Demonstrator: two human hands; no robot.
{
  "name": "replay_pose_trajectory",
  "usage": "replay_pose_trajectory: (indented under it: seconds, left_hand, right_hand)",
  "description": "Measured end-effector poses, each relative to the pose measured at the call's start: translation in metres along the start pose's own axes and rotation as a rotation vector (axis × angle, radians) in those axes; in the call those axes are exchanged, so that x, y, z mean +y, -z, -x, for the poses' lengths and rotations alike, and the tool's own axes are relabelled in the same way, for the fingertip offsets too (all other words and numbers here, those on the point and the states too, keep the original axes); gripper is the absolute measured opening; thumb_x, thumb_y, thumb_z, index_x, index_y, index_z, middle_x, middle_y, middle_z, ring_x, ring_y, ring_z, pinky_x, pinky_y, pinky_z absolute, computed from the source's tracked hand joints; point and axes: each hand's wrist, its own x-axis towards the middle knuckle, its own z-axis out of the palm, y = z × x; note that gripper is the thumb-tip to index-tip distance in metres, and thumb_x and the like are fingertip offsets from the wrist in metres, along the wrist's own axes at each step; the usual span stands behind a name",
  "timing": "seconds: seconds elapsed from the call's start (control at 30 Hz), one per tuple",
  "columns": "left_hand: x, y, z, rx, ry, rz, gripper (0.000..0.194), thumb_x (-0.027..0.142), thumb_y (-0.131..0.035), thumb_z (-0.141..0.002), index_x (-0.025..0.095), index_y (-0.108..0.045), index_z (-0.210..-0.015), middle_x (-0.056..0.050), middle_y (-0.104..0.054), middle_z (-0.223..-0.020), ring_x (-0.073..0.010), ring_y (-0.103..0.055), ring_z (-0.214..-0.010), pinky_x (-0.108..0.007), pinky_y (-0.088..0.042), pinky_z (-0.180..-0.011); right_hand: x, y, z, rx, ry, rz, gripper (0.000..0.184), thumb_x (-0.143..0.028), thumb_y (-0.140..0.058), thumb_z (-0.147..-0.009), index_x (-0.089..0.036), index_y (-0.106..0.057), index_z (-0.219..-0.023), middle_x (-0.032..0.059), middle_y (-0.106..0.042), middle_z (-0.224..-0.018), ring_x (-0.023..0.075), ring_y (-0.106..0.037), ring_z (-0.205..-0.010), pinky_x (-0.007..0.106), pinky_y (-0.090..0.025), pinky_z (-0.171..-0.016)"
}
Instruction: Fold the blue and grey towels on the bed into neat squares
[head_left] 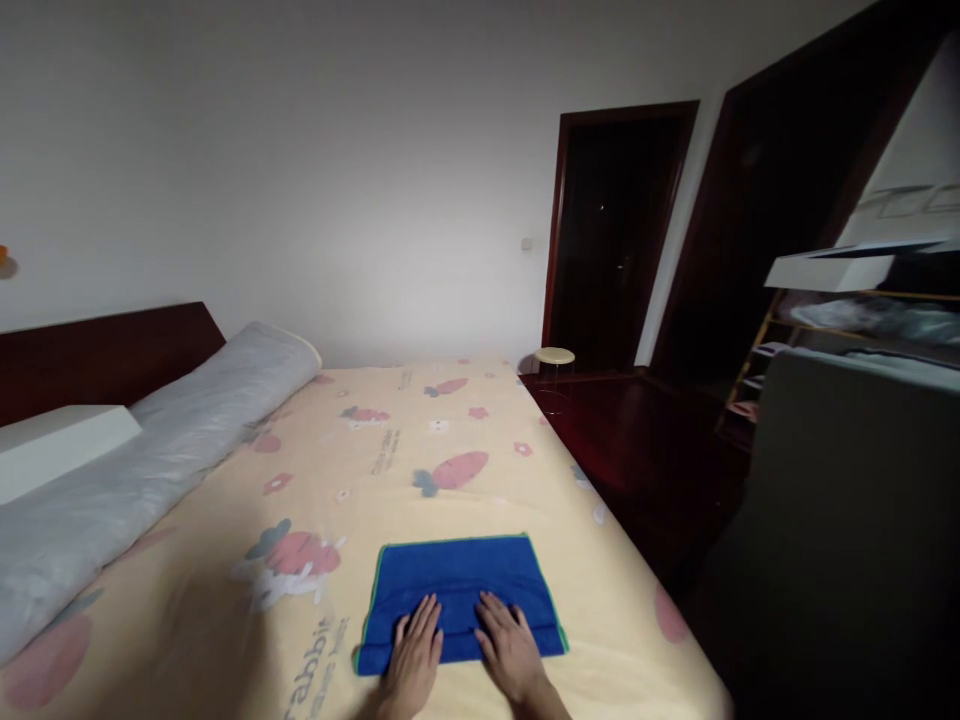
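Note:
A blue cloth (461,570) with green edging lies spread on the bed. Its near edge looks folded or rolled over into a thicker band, and a few creases run across the middle. My left hand (415,655) rests palm down on the near left part of the cloth, fingers stretched out and pointing away from me. On the near right part, my right hand (511,645) also lies palm down with its fingers extended. Both hands press on the fabric with a stretch of cloth between them. What is under the palms is hidden.
The bed (420,510) has a yellow sheet with carrot and rabbit prints. A long grey roll (187,420) and a white box (67,440) lie by the dark headboard (112,340). Beyond the right edge are a stool (555,356) and a loaded shelf rack (832,310).

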Motion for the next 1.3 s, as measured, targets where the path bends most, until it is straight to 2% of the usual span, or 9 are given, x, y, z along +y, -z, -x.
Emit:
replay_pose_trajectory:
  seconds: [0.17,0.3,0.47,0.57,0.7,0.87,1.07,1.17,1.3]
  left_hand:
    - [-0.048,0.019,0.017,-0.010,0.110,-0.153,0.046,0.034,-0.033,-0.097,0.033,-0.042,-0.142,-0.002,-0.047,-0.148,-0.0186,-0.046,-0.135,-0.041,-0.040,-0.107]
    - [-0.067,0.020,0.027,0.118,0.252,-0.274,0.044,0.030,-0.036,-0.094,0.031,-0.055,-0.134,-0.004,-0.053,-0.143,-0.0234,-0.048,-0.133,-0.048,-0.038,-0.107]
    - [-0.037,0.014,0.013,0.173,0.078,-0.140,0.046,0.024,-0.032,-0.095,0.028,-0.052,-0.137,-0.004,-0.054,-0.142,-0.0193,-0.051,-0.131,-0.039,-0.045,-0.103]
    - [0.000,0.002,-0.006,0.069,-0.082,0.010,0.051,0.018,-0.031,-0.093,0.027,-0.046,-0.142,-0.004,-0.051,-0.145,-0.0160,-0.049,-0.132,-0.033,-0.045,-0.105]
    - [0.022,-0.011,-0.023,-0.084,-0.042,0.057,0.056,0.016,-0.034,-0.090,0.028,-0.040,-0.145,-0.004,-0.046,-0.149,-0.0172,-0.045,-0.136,-0.038,-0.041,-0.109]
    - [-0.018,0.000,-0.010,-0.065,0.099,-0.078,0.049,0.037,-0.031,-0.097,0.034,-0.035,-0.145,-0.001,-0.040,-0.152,-0.0200,-0.041,-0.138,-0.045,-0.038,-0.109]
    - [-0.066,0.018,0.009,-0.065,0.201,-0.195,0.048,0.036,-0.033,-0.095,0.035,-0.038,-0.143,-0.001,-0.041,-0.151,-0.0218,-0.042,-0.138,-0.050,-0.034,-0.110]
    - [-0.069,0.024,0.008,0.014,0.173,-0.212,0.047,0.031,-0.036,-0.094,0.035,-0.044,-0.140,-0.001,-0.047,-0.147,-0.0226,-0.047,-0.134,-0.049,-0.037,-0.108]
    - [-0.059,0.042,-0.007,0.132,0.019,-0.157,0.046,0.030,-0.037,-0.096,0.036,-0.044,-0.141,0.000,-0.050,-0.145,-0.0208,-0.050,-0.131,-0.043,-0.044,-0.105]
  right_hand:
    - [0.058,0.008,0.015,0.156,-0.199,0.110,0.052,-0.051,-0.032,-0.098,-0.025,-0.051,-0.139,0.0070,-0.043,-0.150,0.0266,-0.037,-0.140,0.051,-0.031,-0.111]
    - [0.073,0.010,0.020,0.223,-0.267,0.166,0.050,-0.049,-0.033,-0.098,-0.024,-0.055,-0.136,0.0088,-0.045,-0.148,0.0295,-0.037,-0.140,0.053,-0.032,-0.109]
    - [0.025,0.009,0.006,0.138,-0.117,0.020,0.048,-0.046,-0.028,-0.100,-0.028,-0.055,-0.136,0.0061,-0.045,-0.149,0.0253,-0.037,-0.140,0.050,-0.028,-0.114]
    - [-0.016,0.004,-0.009,-0.001,0.058,-0.102,0.045,-0.039,-0.030,-0.100,-0.031,-0.052,-0.138,0.0050,-0.050,-0.145,0.0221,-0.041,-0.138,0.045,-0.028,-0.114]
    - [-0.034,-0.003,-0.021,-0.117,0.112,-0.143,0.048,-0.036,-0.038,-0.096,-0.031,-0.044,-0.143,0.0044,-0.047,-0.147,0.0214,-0.040,-0.138,0.044,-0.028,-0.114]
    - [0.018,0.004,-0.012,0.032,-0.086,-0.016,0.049,-0.050,-0.032,-0.098,-0.031,-0.051,-0.139,0.0043,-0.042,-0.150,0.0259,-0.037,-0.140,0.052,-0.026,-0.114]
    - [0.089,0.009,0.015,0.247,-0.248,0.148,0.048,-0.046,-0.031,-0.098,-0.030,-0.052,-0.138,0.0042,-0.045,-0.149,0.0262,-0.038,-0.139,0.051,-0.034,-0.108]
    - [0.093,0.009,0.018,0.260,-0.299,0.157,0.049,-0.047,-0.031,-0.097,-0.029,-0.054,-0.136,0.0053,-0.045,-0.148,0.0276,-0.038,-0.139,0.054,-0.034,-0.108]
    - [0.072,0.026,0.005,0.220,-0.242,0.124,0.050,-0.047,-0.028,-0.098,-0.026,-0.056,-0.135,0.0065,-0.042,-0.150,0.0265,-0.036,-0.140,0.053,-0.030,-0.111]
